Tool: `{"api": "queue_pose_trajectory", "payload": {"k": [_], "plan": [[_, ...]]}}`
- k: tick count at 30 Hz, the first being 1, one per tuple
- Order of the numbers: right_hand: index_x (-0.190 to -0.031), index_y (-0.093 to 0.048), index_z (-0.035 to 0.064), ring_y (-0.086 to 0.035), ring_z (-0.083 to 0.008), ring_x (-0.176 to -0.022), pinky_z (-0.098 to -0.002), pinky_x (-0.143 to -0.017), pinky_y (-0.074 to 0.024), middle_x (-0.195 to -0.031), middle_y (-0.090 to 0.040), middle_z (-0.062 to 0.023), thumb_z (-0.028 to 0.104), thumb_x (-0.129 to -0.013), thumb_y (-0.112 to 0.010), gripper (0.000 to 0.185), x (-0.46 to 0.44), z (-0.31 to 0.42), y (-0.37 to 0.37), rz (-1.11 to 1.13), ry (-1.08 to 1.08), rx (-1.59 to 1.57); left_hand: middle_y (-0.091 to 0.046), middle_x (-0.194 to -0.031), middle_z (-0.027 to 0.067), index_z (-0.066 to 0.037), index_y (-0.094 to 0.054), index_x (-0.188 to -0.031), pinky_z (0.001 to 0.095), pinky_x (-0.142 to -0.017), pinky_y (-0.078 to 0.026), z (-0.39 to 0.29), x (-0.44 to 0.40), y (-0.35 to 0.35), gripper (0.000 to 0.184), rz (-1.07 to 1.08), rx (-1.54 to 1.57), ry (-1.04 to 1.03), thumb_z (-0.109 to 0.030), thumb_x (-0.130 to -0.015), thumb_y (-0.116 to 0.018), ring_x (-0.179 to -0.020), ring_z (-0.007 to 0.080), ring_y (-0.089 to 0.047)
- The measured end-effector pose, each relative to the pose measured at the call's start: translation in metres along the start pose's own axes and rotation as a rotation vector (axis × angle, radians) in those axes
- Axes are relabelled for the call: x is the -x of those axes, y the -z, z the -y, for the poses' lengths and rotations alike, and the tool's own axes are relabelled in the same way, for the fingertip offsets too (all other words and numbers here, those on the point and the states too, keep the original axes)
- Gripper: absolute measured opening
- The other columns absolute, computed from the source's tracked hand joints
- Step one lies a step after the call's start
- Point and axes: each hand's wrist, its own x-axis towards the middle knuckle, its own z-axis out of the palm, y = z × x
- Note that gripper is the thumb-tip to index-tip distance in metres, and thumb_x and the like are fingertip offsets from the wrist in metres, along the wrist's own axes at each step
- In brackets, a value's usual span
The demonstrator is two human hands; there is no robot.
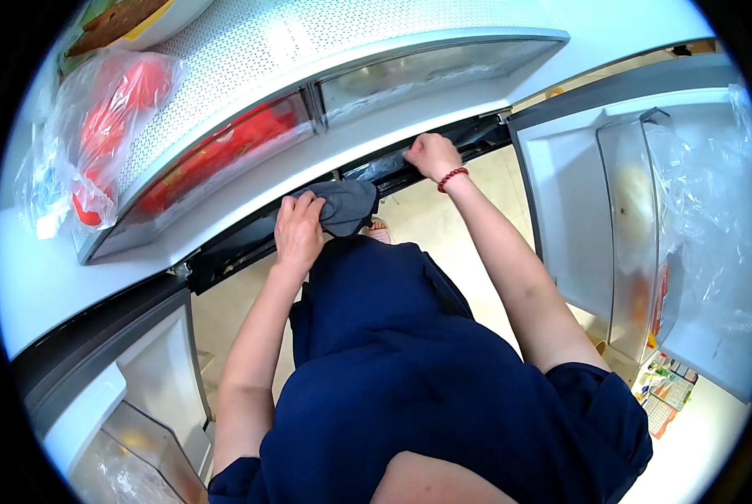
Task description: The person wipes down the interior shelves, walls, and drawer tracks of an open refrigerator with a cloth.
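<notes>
My left hand [299, 231] grips the edge of a dark grey cloth [349, 207], its fingers curled over it. The cloth lies against the black front edge [241, 244] of an open refrigerator, below the drawers. My right hand [433, 156], with a red beaded bracelet at the wrist, is closed in a loose fist over the same black edge, farther right. Nothing shows sticking out of that fist, and its fingertips are partly hidden. Just above both hands runs the white sill [368, 151] of the compartment.
Two clear-fronted drawers stand above, the left [225, 160] with red packages. A plastic bag with red contents [115, 126] sits on the upper left. Open doors flank me: the right door [561, 193] holds bagged items, the left door [157, 378] has a bin. A foot [379, 229] shows below.
</notes>
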Motion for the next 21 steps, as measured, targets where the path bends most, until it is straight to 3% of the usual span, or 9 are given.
{"api": "queue_pose_trajectory", "payload": {"k": [2, 5, 9, 13, 14, 16, 21], "plan": [[-0.081, -0.070, 0.0105, -0.069, -0.0341, -0.087, -0.0424, -0.084, -0.0537, -0.089, -0.072, -0.0170, 0.037, -0.071, -0.079, 0.030, 0.001, 0.019, -0.011, 0.122, -0.015, -0.031, -0.062, -0.110, 0.0082, -0.003, -0.068, -0.104, 0.0398, -0.087, -0.048, -0.002, -0.001, -0.003, 0.034, -0.023, 0.009, 0.013, 0.003, -0.071, -0.064, -0.095, 0.0301, -0.054], [-0.074, -0.071, 0.0109, -0.069, -0.0336, -0.087, -0.0413, -0.084, -0.0534, -0.088, -0.073, -0.0155, 0.036, -0.072, -0.079, 0.027, 0.001, 0.030, -0.013, 0.142, -0.023, -0.040, -0.062, -0.111, 0.0079, -0.003, -0.068, -0.104, 0.0404, -0.088, -0.048, -0.004, -0.005, -0.008, 0.036, -0.041, 0.018, 0.029, 0.005, -0.069, -0.064, -0.097, 0.0302, -0.054], [-0.072, -0.070, 0.0074, -0.069, -0.0341, -0.083, -0.0408, -0.080, -0.0540, -0.083, -0.072, -0.0162, 0.034, -0.073, -0.077, 0.027, -0.011, -0.001, 0.003, 0.079, -0.104, -0.033, -0.061, -0.109, 0.0077, -0.004, -0.068, -0.103, 0.0407, -0.089, -0.048, -0.003, -0.004, -0.012, 0.036, -0.062, 0.034, 0.040, 0.005, -0.068, -0.064, -0.098, 0.0301, -0.054], [-0.072, -0.070, 0.0097, -0.069, -0.0327, -0.091, -0.0399, -0.087, -0.0525, -0.090, -0.072, -0.0170, 0.032, -0.075, -0.076, 0.023, -0.002, 0.018, -0.004, 0.012, -0.163, -0.016, -0.061, -0.105, 0.0072, -0.004, -0.068, -0.101, 0.0406, -0.087, -0.048, -0.005, -0.010, -0.017, 0.032, -0.049, 0.031, 0.024, 0.003, -0.070, -0.064, -0.096, 0.0297, -0.054], [-0.073, -0.071, 0.0089, -0.069, -0.0329, -0.089, -0.0401, -0.086, -0.0529, -0.089, -0.072, -0.0169, 0.032, -0.074, -0.077, 0.024, -0.006, 0.005, 0.001, 0.055, -0.162, -0.034, -0.061, -0.104, 0.0071, -0.004, -0.068, -0.100, 0.0405, -0.086, -0.048, -0.008, -0.012, -0.018, 0.030, -0.055, 0.026, 0.011, 0.002, -0.072, -0.064, -0.095, 0.0295, -0.054], [-0.069, -0.067, 0.0055, -0.067, -0.0275, -0.068, -0.0390, -0.072, -0.0525, -0.068, -0.068, -0.0141, 0.030, -0.074, -0.079, 0.028, -0.009, -0.009, 0.005, -0.022, -0.158, -0.083, -0.062, -0.104, 0.0069, -0.003, -0.069, -0.099, 0.0404, -0.085, -0.048, -0.014, -0.020, -0.021, 0.027, -0.069, 0.035, -0.009, 0.000, -0.073, -0.064, -0.094, 0.0291, -0.054], [-0.070, -0.068, 0.0065, -0.068, -0.0288, -0.074, -0.0380, -0.075, -0.0531, -0.076, -0.070, -0.0145, 0.035, -0.073, -0.081, 0.031, -0.003, 0.022, -0.018, 0.008, -0.069, -0.038, -0.062, -0.109, 0.0062, -0.003, -0.069, -0.099, 0.0398, -0.084, -0.049, -0.022, -0.026, -0.036, 0.026, -0.074, 0.072, -0.028, 0.001, -0.073, -0.063, -0.096, 0.0284, -0.055]]}}
